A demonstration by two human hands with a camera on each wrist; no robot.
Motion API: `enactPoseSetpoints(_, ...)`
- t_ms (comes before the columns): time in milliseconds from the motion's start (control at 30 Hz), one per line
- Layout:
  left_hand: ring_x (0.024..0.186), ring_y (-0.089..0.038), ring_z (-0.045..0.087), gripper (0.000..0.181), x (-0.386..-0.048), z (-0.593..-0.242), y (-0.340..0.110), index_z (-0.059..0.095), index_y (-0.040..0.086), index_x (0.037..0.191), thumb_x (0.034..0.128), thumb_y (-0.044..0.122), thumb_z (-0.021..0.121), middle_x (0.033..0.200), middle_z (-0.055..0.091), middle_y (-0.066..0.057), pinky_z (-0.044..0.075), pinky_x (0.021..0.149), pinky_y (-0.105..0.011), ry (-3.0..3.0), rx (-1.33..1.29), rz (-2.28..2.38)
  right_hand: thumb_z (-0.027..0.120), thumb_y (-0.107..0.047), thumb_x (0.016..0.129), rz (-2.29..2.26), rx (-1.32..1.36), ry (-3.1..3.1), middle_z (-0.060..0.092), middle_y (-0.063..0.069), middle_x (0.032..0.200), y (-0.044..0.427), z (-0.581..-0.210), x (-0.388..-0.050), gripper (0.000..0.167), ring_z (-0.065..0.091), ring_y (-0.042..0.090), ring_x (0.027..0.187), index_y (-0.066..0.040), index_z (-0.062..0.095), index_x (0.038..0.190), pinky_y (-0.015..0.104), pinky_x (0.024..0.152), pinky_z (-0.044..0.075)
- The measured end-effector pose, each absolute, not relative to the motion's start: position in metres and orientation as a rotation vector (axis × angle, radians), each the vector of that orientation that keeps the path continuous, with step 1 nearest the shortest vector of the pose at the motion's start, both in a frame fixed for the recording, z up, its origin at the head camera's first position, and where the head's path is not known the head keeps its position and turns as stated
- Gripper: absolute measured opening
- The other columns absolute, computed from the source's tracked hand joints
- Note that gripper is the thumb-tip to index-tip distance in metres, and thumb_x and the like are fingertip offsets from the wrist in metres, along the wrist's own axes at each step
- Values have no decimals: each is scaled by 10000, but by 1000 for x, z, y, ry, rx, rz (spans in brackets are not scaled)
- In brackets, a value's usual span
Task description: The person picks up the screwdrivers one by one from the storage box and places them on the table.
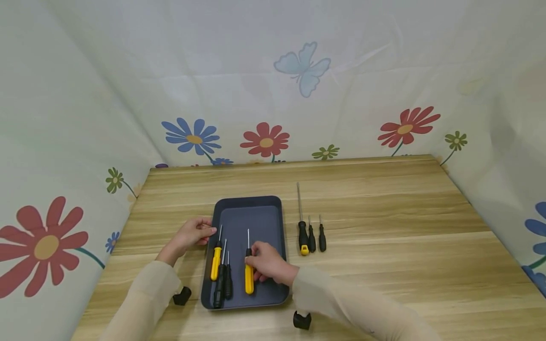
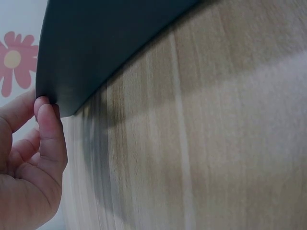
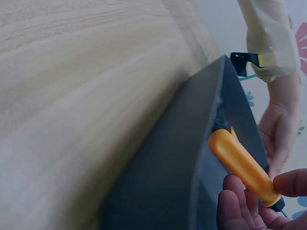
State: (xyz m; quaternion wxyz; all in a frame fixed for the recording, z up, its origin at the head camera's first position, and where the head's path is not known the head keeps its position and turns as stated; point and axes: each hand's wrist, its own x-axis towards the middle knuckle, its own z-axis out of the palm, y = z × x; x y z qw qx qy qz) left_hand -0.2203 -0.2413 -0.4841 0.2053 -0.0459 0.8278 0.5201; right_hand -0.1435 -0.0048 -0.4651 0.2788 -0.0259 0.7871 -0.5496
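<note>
A dark grey-blue rectangular tray (image 1: 251, 210) stands on the wooden table. My left hand (image 1: 195, 233) pinches the tray's left rim between thumb and fingers; in the left wrist view the fingertips (image 2: 48, 117) meet the rim's edge. Inside the tray my right hand (image 1: 269, 263) pinches a yellow-handled screwdriver (image 1: 249, 279) near the top of its handle, shaft pointing away from me. Along the tray's left side lie another yellow-handled screwdriver (image 1: 215, 263), a long black screwdriver (image 1: 219, 286) and a small black screwdriver (image 1: 228, 282).
Right of the tray, a large black screwdriver with a yellow end (image 1: 303, 234) lies beside two small black screwdrivers, one nearer (image 1: 312, 239) and one farther right (image 1: 322, 239). A flower-printed curtain (image 1: 350, 109) encloses the table (image 1: 384, 227) at the back and sides.
</note>
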Motion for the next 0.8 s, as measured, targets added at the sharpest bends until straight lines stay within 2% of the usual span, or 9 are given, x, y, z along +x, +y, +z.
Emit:
enactPoseSetpoints(367, 655, -103, 499, 442, -220, -485, -242, 423, -74, 1164, 849, 187, 590, 854, 516, -50, 491, 613, -221, 2314, -117, 1452, 539, -131, 860, -1519, -77, 2062, 572, 65, 694, 15, -446, -158, 135, 546, 156, 477, -43, 440, 886, 339, 486, 506)
enactPoseSetpoints(567, 660, -110, 501, 432, -219, -484, -242, 424, -72, 1166, 855, 183, 581, 863, 519, -57, 490, 616, -222, 2318, -114, 1446, 526, -131, 870, -1545, -86, 2020, 543, 54, 692, 31, -438, -161, 143, 534, 141, 476, -33, 429, 905, 324, 501, 514)
enactPoseSetpoints(800, 671, -109, 504, 454, -218, -483, -242, 414, -79, 1173, 860, 207, 574, 873, 521, -57, 490, 625, -228, 2321, -98, 1441, 519, -136, 879, -1585, -83, 2006, 525, 55, 694, 51, -436, -166, 155, 511, 136, 492, -30, 416, 925, 250, 475, 490)
